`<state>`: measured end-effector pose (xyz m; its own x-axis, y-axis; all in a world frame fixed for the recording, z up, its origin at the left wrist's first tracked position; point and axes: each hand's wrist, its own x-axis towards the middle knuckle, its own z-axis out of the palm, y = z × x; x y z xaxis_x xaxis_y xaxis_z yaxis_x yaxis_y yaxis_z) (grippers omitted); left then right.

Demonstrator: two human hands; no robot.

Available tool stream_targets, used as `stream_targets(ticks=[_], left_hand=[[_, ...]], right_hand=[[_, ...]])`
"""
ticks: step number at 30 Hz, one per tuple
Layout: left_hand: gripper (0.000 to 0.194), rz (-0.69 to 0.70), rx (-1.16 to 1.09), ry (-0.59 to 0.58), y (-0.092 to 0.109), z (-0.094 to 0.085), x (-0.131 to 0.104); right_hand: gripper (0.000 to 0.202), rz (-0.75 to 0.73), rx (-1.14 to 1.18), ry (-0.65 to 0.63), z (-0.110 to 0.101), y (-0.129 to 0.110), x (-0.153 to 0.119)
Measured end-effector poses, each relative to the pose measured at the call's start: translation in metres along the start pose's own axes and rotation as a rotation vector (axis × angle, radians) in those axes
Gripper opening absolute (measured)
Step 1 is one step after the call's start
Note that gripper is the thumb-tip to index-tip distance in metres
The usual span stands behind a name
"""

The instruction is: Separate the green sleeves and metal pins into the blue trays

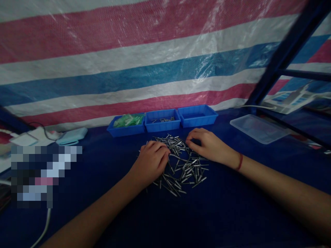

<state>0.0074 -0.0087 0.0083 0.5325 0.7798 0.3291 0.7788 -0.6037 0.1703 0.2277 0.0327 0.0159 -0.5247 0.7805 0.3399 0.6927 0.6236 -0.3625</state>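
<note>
A loose pile of thin silvery pieces that look like blind rivets is spread over the dark blue tabletop. At the left side of the pile rests my left hand, fingers curled down over the rivets and its grip hidden beneath them. My right hand is at the upper right edge of the pile. Its fingers are bent in, thumb and forefinger close together in a pinch. Whatever may be between those fingertips is too small to make out. A red string circles the right wrist.
Behind the pile stand three blue bins: the left bin holds green packets, the middle bin some rivets, and the right bin shows a bare floor. A clear plastic lid lies right; a light-blue case lies left.
</note>
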Motion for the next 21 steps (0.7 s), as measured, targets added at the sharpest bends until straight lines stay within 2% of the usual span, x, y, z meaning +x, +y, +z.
stream_targets(ticks=[9, 16, 18, 21], left_hand=[[0.021, -0.003, 0.037, -0.074, -0.011, -0.001, 0.008], [0.017, 0.045, 0.027, -0.228, -0.018, -0.01, 0.019], [0.014, 0.039, 0.063, -0.213, -0.018, -0.011, 0.019], [0.014, 0.026, 0.116, -0.119, -0.013, -0.011, 0.016]], right_hand=[[0.016, -0.035, 0.006, -0.029, 0.005, -0.001, 0.0], [0.018, -0.045, 0.012, -0.033, 0.006, 0.001, 0.0], [0.018, -0.049, 0.013, -0.038, 0.006, 0.002, 0.0], [0.016, -0.053, 0.024, -0.006, 0.005, -0.002, -0.001]])
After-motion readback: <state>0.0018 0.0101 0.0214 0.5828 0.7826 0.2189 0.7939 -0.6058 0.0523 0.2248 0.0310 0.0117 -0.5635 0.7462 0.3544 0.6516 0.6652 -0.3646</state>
